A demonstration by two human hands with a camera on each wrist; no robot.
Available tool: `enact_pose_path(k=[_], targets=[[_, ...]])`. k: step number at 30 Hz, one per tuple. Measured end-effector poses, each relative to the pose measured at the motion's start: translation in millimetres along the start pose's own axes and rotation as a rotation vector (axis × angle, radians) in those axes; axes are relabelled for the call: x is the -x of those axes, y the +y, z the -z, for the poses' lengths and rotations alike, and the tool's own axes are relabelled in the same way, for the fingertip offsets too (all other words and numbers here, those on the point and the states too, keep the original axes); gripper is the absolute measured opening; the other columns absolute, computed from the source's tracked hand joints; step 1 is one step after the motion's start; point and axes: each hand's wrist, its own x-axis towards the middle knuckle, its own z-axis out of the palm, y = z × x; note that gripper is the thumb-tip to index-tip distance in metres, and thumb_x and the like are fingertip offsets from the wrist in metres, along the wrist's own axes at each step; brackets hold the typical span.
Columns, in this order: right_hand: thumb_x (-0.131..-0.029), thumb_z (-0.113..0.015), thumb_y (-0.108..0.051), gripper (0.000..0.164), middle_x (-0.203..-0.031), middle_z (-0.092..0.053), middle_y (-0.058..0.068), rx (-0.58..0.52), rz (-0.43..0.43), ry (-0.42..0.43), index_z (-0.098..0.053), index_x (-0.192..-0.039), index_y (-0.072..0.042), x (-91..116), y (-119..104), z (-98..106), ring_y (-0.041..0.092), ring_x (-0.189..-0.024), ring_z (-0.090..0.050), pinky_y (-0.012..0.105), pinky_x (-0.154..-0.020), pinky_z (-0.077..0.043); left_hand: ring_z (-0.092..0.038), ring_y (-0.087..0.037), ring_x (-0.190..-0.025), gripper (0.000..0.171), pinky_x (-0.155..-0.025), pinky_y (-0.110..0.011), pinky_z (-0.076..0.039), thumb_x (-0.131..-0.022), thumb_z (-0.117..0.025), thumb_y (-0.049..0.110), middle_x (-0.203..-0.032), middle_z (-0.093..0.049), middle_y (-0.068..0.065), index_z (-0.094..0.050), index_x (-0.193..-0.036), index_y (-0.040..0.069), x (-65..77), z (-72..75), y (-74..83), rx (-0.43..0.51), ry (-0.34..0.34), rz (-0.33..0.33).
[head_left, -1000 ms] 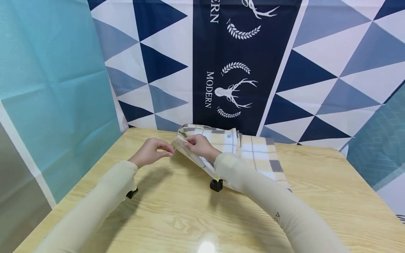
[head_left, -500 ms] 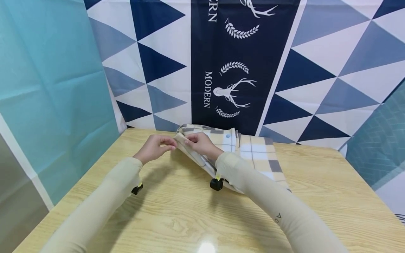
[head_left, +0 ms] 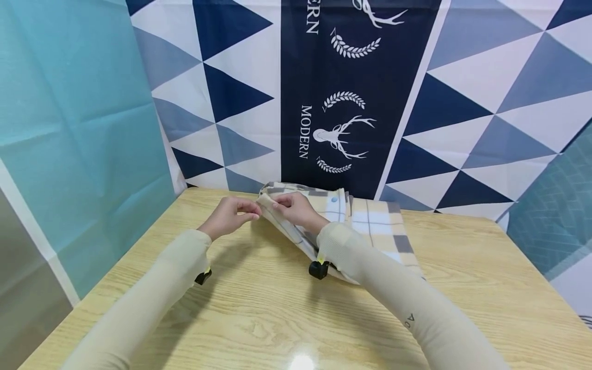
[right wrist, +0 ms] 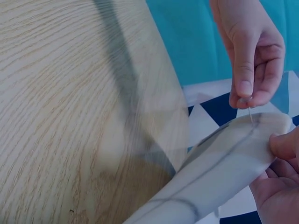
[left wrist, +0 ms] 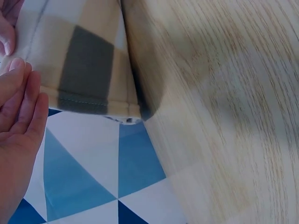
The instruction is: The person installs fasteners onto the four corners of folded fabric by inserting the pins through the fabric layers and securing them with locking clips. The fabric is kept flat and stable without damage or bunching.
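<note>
A folded plaid cloth (head_left: 372, 221) in cream, white and grey lies at the back of the table, with a blue button (head_left: 334, 200) on it. My right hand (head_left: 299, 210) pinches its raised left corner between thumb and fingers. At that corner my left hand (head_left: 228, 216) pinches a thin metal pin (right wrist: 250, 114) between thumb and fingertips. In the right wrist view the pin points down and its lower end meets the cloth edge (right wrist: 268, 120); whether it goes through cannot be told. The left wrist view shows a grey square (left wrist: 86, 70) near the cloth's stitched hem.
The wooden table (head_left: 259, 313) carries the cloth against a geometric-patterned backdrop (head_left: 240, 103) with a dark deer-print strip. A teal sheet (head_left: 83, 128) hangs at the left. Black wrist cameras (head_left: 318, 269) sit under both cuffs.
My left hand has moved slightly right and up, bringing the pin to the cloth corner. The right hand keeps its grip on the corner, nearly still.
</note>
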Motion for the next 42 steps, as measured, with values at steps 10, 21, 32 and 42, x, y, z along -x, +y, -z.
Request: enact_pose_path(k=[10, 21, 32, 42], targets=[[-0.093, -0.062, -0.013, 0.024, -0.109, -0.073, 0.014, 0.037, 0.075, 0.003, -0.07, -0.113, -0.003, 4.2, -2.0, 0.5, 0.022, -0.099, -0.07, 0.024, -0.08, -0.055, -0.068, -0.025, -0.096, 0.013, -0.093, -0.044, -0.053, -0.085, -0.071, 0.01, -0.098, -0.074, -0.011, -0.073, -0.097, 0.005, -3.3, -6.8, -2.3, -0.003, 0.059, -0.005], [-0.091, -0.064, -0.009, 0.027, -0.114, -0.071, 0.015, 0.055, 0.175, -0.022, -0.068, -0.117, -0.002, 5.4, -3.3, 1.4, 0.024, -0.104, -0.07, 0.027, -0.085, -0.057, -0.053, -0.035, -0.124, 0.056, -0.105, -0.051, -0.044, -0.082, -0.075, 0.014, -0.134, -0.058, -0.017, -0.053, -0.132, 0.003, -7.8, -5.5, -3.4, -0.061, 0.084, -0.05], [-0.081, -0.075, -0.007, 0.032, -0.107, -0.074, 0.011, 0.146, 0.229, 0.091, -0.071, -0.113, -0.006, 4.6, 0.1, 1.0, 0.021, -0.094, -0.072, 0.026, -0.079, -0.058, -0.06, -0.029, -0.103, 0.032, -0.095, -0.048, -0.048, -0.082, -0.074, 0.012, -0.108, -0.069, -0.013, -0.064, -0.111, 0.003, -14.4, -9.1, -8.7, -0.049, 0.057, -0.085], [-0.07, -0.085, -0.017, 0.024, -0.078, -0.075, 0.004, 0.222, 0.284, 0.19, -0.076, -0.09, -0.009, 4.6, 8.3, -6.5, 0.002, -0.059, -0.054, 0.013, -0.053, -0.042, -0.063, -0.028, -0.098, 0.03, -0.093, -0.05, -0.049, -0.08, -0.077, 0.012, -0.103, -0.07, -0.013, -0.065, -0.106, 0.003, -19.5, -18.6, -12.6, -0.014, 0.066, -0.078]])
